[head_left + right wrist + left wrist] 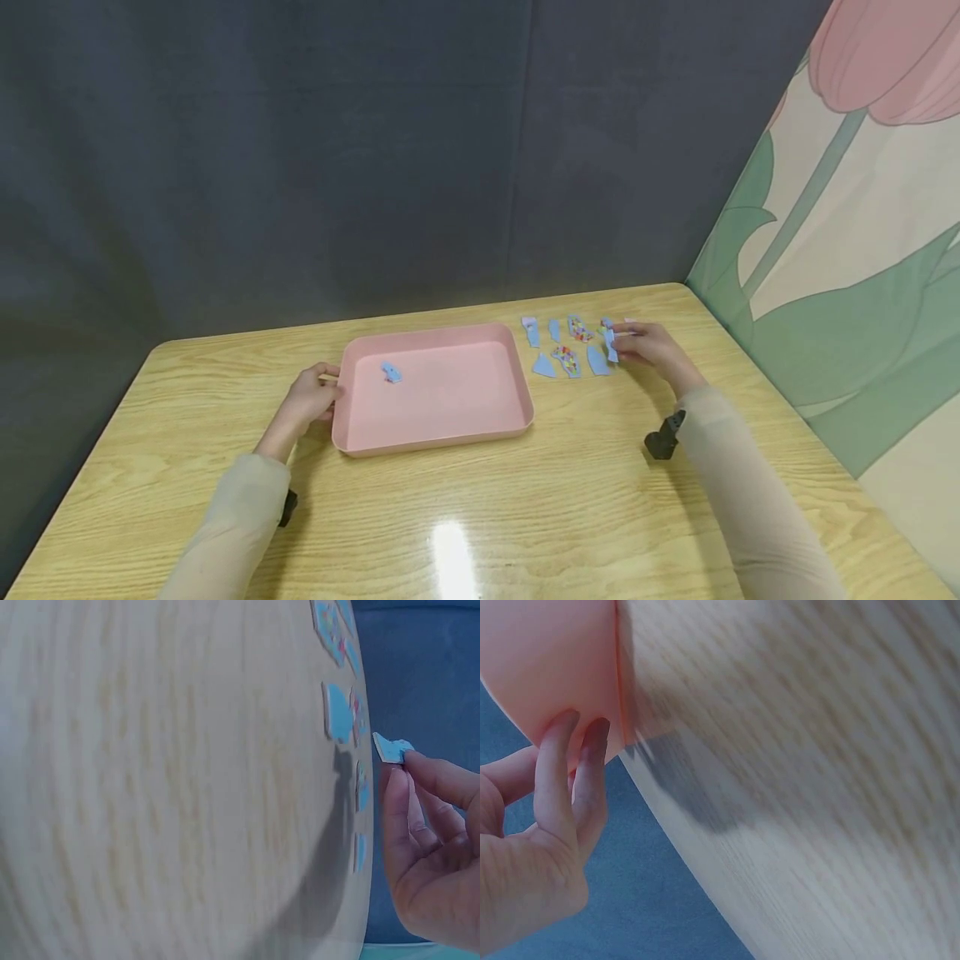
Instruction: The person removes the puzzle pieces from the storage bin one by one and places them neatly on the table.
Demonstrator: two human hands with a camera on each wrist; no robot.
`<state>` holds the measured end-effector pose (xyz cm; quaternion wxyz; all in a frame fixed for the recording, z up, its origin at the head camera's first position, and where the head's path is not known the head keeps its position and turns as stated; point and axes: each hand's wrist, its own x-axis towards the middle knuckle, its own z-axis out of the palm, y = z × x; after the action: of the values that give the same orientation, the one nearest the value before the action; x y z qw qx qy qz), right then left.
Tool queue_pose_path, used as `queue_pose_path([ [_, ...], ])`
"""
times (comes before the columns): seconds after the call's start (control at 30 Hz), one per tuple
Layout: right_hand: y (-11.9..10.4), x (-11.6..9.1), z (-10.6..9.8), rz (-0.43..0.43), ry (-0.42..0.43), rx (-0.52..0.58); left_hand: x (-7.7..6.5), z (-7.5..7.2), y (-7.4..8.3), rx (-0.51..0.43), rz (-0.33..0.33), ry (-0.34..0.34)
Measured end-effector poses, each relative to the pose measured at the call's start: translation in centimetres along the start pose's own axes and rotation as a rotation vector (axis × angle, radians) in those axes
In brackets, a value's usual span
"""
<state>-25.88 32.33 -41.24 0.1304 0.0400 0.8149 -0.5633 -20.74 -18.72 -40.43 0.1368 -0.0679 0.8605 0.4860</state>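
A shallow pink tray point(435, 443) lies on the table, with one small blue puzzle piece point(392, 372) inside near its left end. My left hand point(306, 398) holds the tray's left wall; in the left wrist view its bent fingertips point(592, 739) touch the outer side. To the right, my right hand point(651, 350) pinches a light-blue puzzle piece point(391, 749) between thumb and fingers, lifted above the table. Several flat pieces lie in rough rows beside that hand, among them a plain blue one point(597, 361) and a multicoloured one point(567, 361).
The wooden table point(360, 533) runs back to a dark curtain point(337, 167). A panel with printed tulips point(847, 292) stands along the right edge. Black wrist devices point(663, 437) hang under the sleeves, close to the tabletop.
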Motion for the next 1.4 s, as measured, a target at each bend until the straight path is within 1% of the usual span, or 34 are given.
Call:
queue_pose_path([
  [0.2,0.9,-0.1,-0.8,0.031,-0.025,-0.06,-0.1,0.0,0.1,0.009,-0.002,-0.007],
  [0.43,1.5,-0.2,-1.1,0.049,0.0,-0.124,-0.1,-0.1,0.2,0.004,0.001,-0.014],
  [0.83,1.6,-0.3,-1.0,0.059,0.017,-0.156,0.1,0.0,0.0,0.014,0.001,-0.004],
  [0.97,1.8,0.0,-1.0,0.064,0.027,-0.16,0.0,0.0,0.1,0.019,0.005,-0.003],
  [1.13,1.8,0.0,-1.1,0.068,0.04,-0.118,-0.1,-0.1,0.2,0.015,0.01,-0.007],
  [1.4,1.6,-0.2,-1.5,0.028,0.028,-0.094,0.0,-0.2,0.1,0.012,0.006,-0.007],
])
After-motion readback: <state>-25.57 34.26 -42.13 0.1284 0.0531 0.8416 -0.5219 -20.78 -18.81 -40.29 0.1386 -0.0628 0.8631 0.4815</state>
